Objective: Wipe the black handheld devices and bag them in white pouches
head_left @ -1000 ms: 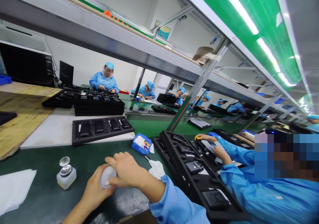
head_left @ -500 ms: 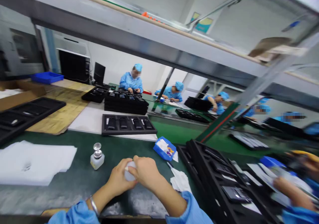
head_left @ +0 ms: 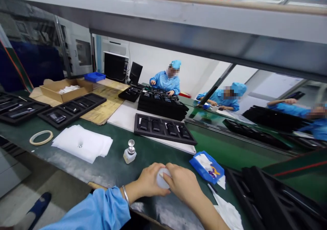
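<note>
Low over the near edge of the green bench, both of my hands close round a round, translucent white plastic container (head_left: 163, 178). My left hand (head_left: 149, 181) cups its left side, and a silver bangle circles that wrist. From the right, my right hand (head_left: 181, 182) grips it, thumb laid across the front; the fingers partly hide its shape. Left of the hands, a small dispenser bottle (head_left: 129, 155) with its metal top flipped up stands upright on the bench. To the right sits a blue tray (head_left: 194, 162) holding white pieces and small purple and orange bits.
White sheets (head_left: 79, 143) and a tape roll (head_left: 41, 137) lie at left. Black foam trays (head_left: 165, 139) with dark devices stand behind, others (head_left: 276, 202) at right beside white cloths (head_left: 227, 211). Co-workers in blue (head_left: 166, 81) sit across the bench. A shelf (head_left: 163, 22) spans overhead.
The view has swung left, bringing the tape roll, cardboard box and floor into sight. Both hands keep hold of the white container, with little change in grip.
</note>
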### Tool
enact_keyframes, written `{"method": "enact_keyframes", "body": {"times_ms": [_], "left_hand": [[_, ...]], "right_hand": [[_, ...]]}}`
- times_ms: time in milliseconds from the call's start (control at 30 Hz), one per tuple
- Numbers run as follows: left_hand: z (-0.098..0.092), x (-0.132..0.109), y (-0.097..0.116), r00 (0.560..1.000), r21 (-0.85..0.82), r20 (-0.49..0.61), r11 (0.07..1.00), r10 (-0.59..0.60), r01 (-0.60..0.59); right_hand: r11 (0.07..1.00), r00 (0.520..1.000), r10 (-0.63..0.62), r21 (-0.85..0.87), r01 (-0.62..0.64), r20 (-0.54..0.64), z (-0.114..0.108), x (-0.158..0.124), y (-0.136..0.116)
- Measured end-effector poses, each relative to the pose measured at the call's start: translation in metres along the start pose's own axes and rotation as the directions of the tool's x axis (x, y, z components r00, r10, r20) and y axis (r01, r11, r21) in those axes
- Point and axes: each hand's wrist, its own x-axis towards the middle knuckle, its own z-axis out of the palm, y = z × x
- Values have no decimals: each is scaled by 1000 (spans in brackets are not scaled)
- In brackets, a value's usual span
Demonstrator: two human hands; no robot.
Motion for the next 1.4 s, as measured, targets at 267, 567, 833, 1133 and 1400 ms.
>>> {"method": "enact_keyframes", "body": {"times_ms": [267, 567, 833, 1133, 1400], "left_hand": [[-3, 1, 3, 999, 5, 21, 1000, -26, 26], [-7, 5, 8, 1000, -30, 31, 1000, 1, 0], [-5, 6, 4, 999, -21, 43, 1000, 14, -13], [-5, 8, 4, 998, -37, 51, 999, 23, -21], [-6, 8, 1, 998, -23, 65, 1000, 2, 0]], "right_hand": [[957, 972, -229, 171, 235, -54, -8, -7, 18], [999, 999, 25, -30, -25, 21, -9, 2, -5], [971, 977, -212, 110, 211, -3, -16, -4, 20], [995, 995, 90, 39, -92, 40, -12, 2, 0], [976, 963, -56, 188, 108, -264, -19, -15, 42]]}}
